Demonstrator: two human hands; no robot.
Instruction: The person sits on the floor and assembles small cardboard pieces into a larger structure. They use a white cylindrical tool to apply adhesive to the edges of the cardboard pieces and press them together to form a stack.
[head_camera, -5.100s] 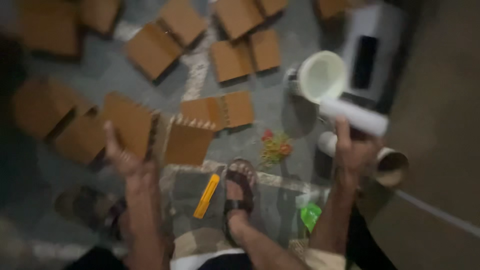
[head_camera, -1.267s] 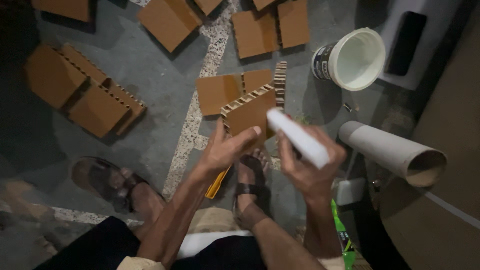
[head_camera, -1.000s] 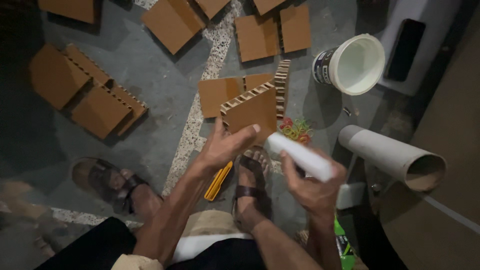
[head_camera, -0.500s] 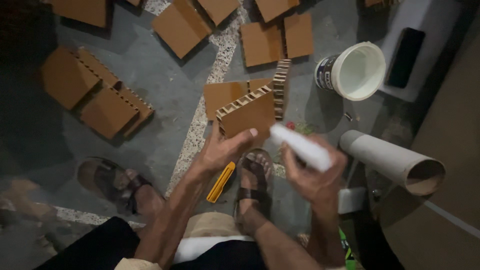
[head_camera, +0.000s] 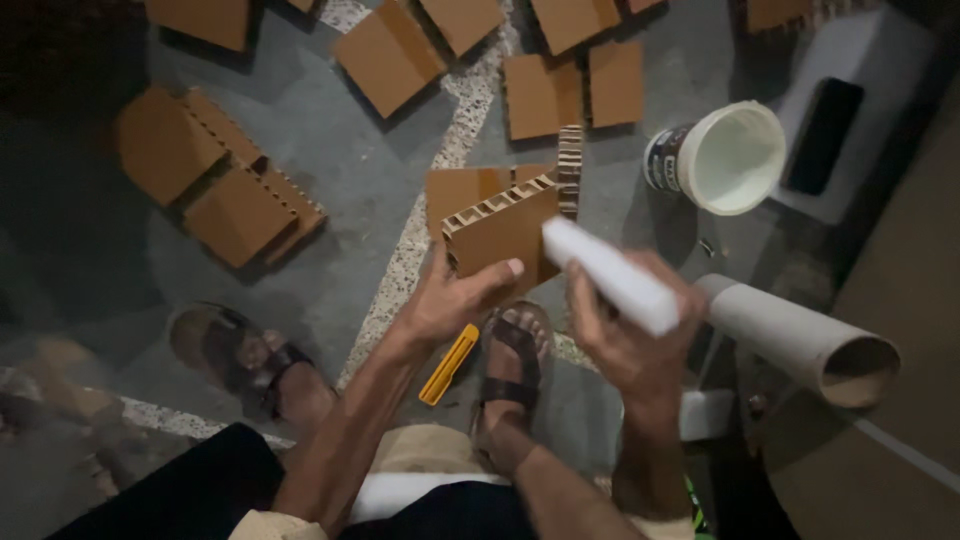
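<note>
Cardboard squares (head_camera: 388, 55) are scattered on the floor (head_camera: 330, 200); a white bucket (head_camera: 728, 158) and a cardboard tube (head_camera: 800, 338) lie to the right, a yellow cutter (head_camera: 448, 364) by the sandalled foot (head_camera: 508, 370). A honeycomb cardboard piece (head_camera: 500, 232) is gripped by the left hand (head_camera: 450, 300), corrugated edge up. A white tube (head_camera: 608, 274) is clutched in the right hand (head_camera: 630, 340), long axis running up-left toward the piece.

White tube (head_camera: 610, 275) now against cardboard (head_camera: 500, 232)
</note>
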